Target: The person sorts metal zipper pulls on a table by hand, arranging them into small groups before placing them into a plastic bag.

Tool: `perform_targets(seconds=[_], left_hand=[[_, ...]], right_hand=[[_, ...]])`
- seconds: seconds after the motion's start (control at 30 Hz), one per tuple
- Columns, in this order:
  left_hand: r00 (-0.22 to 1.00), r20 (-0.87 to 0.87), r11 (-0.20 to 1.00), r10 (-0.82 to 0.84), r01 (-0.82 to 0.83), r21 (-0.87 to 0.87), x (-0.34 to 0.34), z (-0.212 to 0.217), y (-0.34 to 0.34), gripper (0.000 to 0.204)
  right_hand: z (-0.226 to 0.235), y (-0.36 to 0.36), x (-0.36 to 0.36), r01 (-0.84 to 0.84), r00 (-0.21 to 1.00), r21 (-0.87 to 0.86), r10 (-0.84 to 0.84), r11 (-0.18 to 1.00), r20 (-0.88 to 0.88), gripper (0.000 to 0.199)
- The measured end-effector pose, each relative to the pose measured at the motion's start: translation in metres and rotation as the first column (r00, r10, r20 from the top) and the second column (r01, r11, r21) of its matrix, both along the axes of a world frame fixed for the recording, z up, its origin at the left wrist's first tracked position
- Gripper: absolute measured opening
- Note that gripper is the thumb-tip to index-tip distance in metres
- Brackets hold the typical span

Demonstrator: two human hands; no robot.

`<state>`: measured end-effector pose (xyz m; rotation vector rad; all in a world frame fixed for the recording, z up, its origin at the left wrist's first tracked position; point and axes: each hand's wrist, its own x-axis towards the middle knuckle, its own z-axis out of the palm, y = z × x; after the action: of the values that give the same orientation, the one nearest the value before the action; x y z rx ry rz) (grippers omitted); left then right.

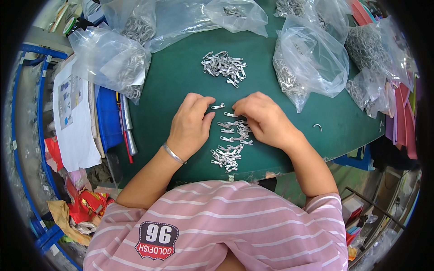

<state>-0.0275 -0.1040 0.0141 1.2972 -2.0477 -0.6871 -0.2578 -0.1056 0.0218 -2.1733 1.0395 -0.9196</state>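
On the green tabletop (181, 67), my left hand (190, 122) is half curled, thumb and forefinger apart with nothing visible between them. Just beyond its fingertips lies one small silver metal piece (218, 106), flat and narrow with an eye at one end. My right hand (262, 117) bends over similar pieces, fingers curled and bunched; its fingertips are partly hidden and slightly blurred. Below its forefinger is another metal piece (230, 114). Between the hands, several pieces lie in rough rows (227, 131), with a looser cluster (226, 156) nearer me. A heap of them (224, 66) sits farther back.
Clear plastic bags of metal parts stand around the back: one at left (113, 58), an opened one at right (312, 58), another beyond it (375, 49). A blue bin (108, 117) is left of the table. A small curved metal bit (318, 127) lies right.
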Motion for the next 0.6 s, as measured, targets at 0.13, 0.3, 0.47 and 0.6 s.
perform_targets(seconds=[0.13, 0.3, 0.47, 0.6], left_hand=[[1.0, 0.024, 1.0, 0.0, 0.001, -0.029, 0.0, -0.004, -0.001, 0.023], [1.0, 0.027, 0.997, 0.011, -0.009, -0.073, 0.001, -0.006, -0.002, 0.016], [0.949, -0.268, 0.921, 0.163, -0.049, 0.386, 0.002, 0.0, 0.003, 0.008], [0.87, -0.407, 0.816, 0.279, 0.009, 0.578, -0.001, 0.017, 0.005, 0.008]], right_hand=[[-0.001, 0.005, -0.003, -0.058, 0.998, 0.039, 0.058, 0.998, 0.01, 0.024], [-0.001, 0.003, 0.011, 0.059, 0.997, 0.054, -0.062, 0.997, 0.05, 0.022], [0.008, 0.005, 0.028, 0.054, 0.979, 0.259, -0.103, 0.964, 0.177, 0.028], [0.009, 0.006, 0.031, 0.071, 0.949, 0.335, -0.167, 0.94, 0.269, 0.024]])
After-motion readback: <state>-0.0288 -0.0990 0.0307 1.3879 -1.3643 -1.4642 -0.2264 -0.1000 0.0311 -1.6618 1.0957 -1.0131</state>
